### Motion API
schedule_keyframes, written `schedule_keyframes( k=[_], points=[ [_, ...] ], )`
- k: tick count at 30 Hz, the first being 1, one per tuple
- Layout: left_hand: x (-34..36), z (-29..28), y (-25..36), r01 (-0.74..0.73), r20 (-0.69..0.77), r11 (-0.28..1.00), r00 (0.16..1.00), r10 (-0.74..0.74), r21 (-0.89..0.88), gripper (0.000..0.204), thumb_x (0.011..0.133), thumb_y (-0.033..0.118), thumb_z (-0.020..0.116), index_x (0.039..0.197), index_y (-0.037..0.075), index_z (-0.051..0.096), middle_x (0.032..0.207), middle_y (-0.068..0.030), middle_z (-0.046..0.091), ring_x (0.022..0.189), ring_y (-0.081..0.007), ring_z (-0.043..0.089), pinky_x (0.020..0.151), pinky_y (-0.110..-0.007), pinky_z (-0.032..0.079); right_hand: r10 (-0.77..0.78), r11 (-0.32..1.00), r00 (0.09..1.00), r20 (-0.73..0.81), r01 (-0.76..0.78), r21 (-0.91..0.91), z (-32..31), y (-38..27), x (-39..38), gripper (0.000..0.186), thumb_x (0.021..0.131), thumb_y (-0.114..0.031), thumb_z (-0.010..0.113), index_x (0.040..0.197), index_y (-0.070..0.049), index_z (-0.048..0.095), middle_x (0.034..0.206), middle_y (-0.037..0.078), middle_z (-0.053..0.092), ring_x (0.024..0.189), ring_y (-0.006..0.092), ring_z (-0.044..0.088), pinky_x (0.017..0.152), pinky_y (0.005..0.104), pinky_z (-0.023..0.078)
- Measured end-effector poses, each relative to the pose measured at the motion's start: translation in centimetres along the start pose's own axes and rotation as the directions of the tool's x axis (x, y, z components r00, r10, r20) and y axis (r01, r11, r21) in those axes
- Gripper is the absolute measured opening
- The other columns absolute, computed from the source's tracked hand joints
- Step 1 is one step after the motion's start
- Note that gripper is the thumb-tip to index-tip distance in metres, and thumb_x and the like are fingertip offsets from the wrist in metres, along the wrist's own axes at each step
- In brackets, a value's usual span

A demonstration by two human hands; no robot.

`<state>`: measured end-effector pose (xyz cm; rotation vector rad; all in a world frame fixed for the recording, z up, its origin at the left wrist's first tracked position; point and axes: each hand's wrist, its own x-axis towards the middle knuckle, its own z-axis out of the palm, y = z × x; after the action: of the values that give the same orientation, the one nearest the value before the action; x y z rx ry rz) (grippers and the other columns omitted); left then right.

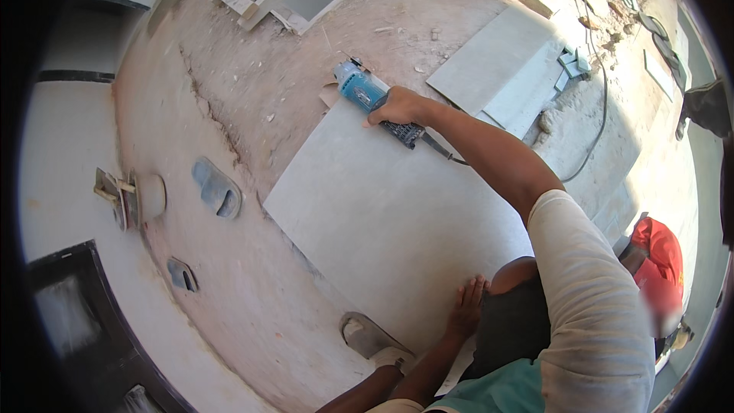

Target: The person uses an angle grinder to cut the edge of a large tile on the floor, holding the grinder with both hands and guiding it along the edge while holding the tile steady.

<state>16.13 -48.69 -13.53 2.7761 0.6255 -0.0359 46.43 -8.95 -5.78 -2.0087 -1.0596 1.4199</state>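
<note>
My right hand (394, 107) grips a blue angle grinder (358, 88) at the upper end of a large pale grey tile (352, 191) lying on the dusty floor, with its black cord trailing rightward. My left hand (466, 310) rests on the tile's lower part with fingers spread, beside my bent knee (512, 275). A sandal with a foot in it (367, 336) is at the tile's lower left edge.
More tiles (485, 53) and rubble (600, 8) lie upper right. Wooden pieces (252, 0) are at the top, loose sandals (216, 187) and trowels (122, 199) with a container left. A red-capped person (654, 248) is close at right.
</note>
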Motion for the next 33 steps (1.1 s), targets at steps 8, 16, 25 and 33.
schedule_keyframes(
  k=[8,16,25,33],
  points=[
    [0.3,-0.6,0.1,0.026,-0.010,0.997,1.000,-0.026,-0.070,0.054,0.097,0.025,0.035,0.146,0.006,0.042,0.154,-0.0140,0.037,0.143,-0.0260,0.035,0.117,-0.045,0.021,0.024,1.000,1.000,0.019,-0.024,0.003,0.2,-0.1,-0.4,0.085,0.065,-0.041,0.085,0.122,0.016,0.056,0.115,0.026,0.064,0.105,0.0325,0.063,0.089,0.0367,0.049],
    [0.4,-0.8,0.1,0.025,0.017,1.000,1.000,-0.024,-0.018,0.054,0.097,0.024,0.035,0.147,0.005,0.042,0.155,-0.0139,0.035,0.144,-0.0260,0.034,0.117,-0.045,0.019,0.015,1.000,0.999,-0.050,-0.016,-0.012,0.4,0.1,-1.5,0.082,0.060,-0.045,0.085,0.110,0.016,0.063,0.111,0.027,0.066,0.102,0.0338,0.065,0.087,0.0360,0.050],
    [0.4,-1.2,-0.1,0.025,-0.001,0.995,1.000,-0.025,-0.096,0.053,0.096,0.022,0.037,0.145,0.004,0.044,0.153,-0.0151,0.038,0.142,-0.0271,0.035,0.117,-0.045,0.021,0.040,0.999,0.998,-0.055,-0.041,-0.008,0.3,-0.2,-2.5,0.082,0.060,-0.045,0.085,0.111,0.016,0.063,0.112,0.027,0.066,0.104,0.0336,0.065,0.088,0.0359,0.050],
    [0.6,-1.5,-0.1,0.018,-0.018,0.996,1.000,-0.020,-0.086,0.051,0.096,0.021,0.039,0.144,0.004,0.045,0.153,-0.0161,0.038,0.141,-0.0280,0.036,0.116,-0.046,0.023,0.049,0.999,0.998,-0.037,-0.050,-0.013,0.3,0.7,-3.3,0.083,0.061,-0.045,0.084,0.112,0.016,0.063,0.113,0.027,0.065,0.105,0.0339,0.064,0.088,0.0357,0.050]
  ],
)
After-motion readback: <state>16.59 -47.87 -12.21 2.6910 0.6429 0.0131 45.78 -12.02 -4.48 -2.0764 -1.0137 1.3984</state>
